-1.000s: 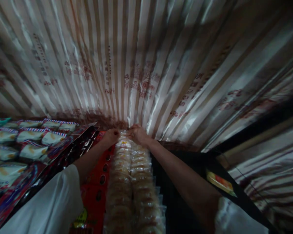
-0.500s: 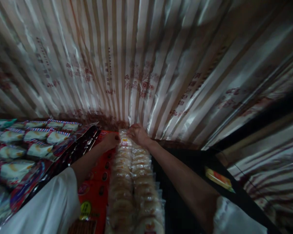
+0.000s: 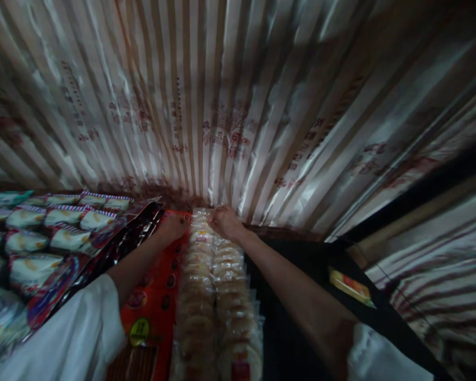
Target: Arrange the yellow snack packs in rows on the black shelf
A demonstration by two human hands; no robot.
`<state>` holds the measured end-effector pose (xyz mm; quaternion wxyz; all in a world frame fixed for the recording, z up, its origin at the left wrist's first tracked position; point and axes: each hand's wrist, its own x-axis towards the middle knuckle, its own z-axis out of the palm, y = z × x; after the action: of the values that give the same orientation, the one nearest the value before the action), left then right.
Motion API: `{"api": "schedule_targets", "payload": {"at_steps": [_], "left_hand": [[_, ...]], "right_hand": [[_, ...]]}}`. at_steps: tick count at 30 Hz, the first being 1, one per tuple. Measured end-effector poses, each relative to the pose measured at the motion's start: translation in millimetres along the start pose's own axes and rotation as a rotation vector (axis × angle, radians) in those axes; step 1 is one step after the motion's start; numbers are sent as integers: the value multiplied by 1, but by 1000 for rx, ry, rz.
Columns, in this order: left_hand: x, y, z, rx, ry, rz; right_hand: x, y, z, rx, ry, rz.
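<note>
Two long rows of round, flat pastries in clear wrappers (image 3: 198,296) run away from me, standing on edge side by side. My right hand (image 3: 225,222) is at the far end of the right row, its fingers curled down on a wrapped pastry there. Just left of the rows, my left hand (image 3: 175,227) hovers over or rests on red printed packages (image 3: 154,312). Its fingers are blurred and partly turned away, and a small gap shows between them and the left row.
Several white snack packs (image 3: 69,238) stand in rows at the left, beside dark shiny packaging (image 3: 119,248). A yellow-and-red packet (image 3: 351,288) lies on the black surface (image 3: 301,338) at the right. Striped, printed sheeting (image 3: 230,95) hangs right behind the goods.
My left hand has drawn back left from the far end of the left row. My right hand has stayed at the far end, its fingers more curled. The view has shifted slightly.
</note>
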<state>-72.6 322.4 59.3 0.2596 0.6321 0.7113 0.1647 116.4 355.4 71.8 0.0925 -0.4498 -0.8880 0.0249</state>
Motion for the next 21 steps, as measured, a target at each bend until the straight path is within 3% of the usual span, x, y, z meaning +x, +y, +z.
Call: {"api": "schedule_targets", "payload": {"at_steps": [3,6,10,13,16,19,21], "left_hand": [[-5,-6,-1,-63,-167,81],[-5,-12,5,-196,-207,138],[0,-15,18,-270,-71,112],[2,-13,26,-333,22,89],[-1,-10,26,-340,44,63],[-10,-11,16,-249,72,53],[-17,-14,8,-165,26,71]], "right_hand": [[0,0,3,12,12,-11],[-1,-1,4,21,16,-22],[-4,-1,1,62,59,-8],[-9,1,-2,92,57,-89],[-13,1,-2,83,26,-162],[-13,-1,2,49,32,-138],[-11,-2,6,37,44,-117]]}}
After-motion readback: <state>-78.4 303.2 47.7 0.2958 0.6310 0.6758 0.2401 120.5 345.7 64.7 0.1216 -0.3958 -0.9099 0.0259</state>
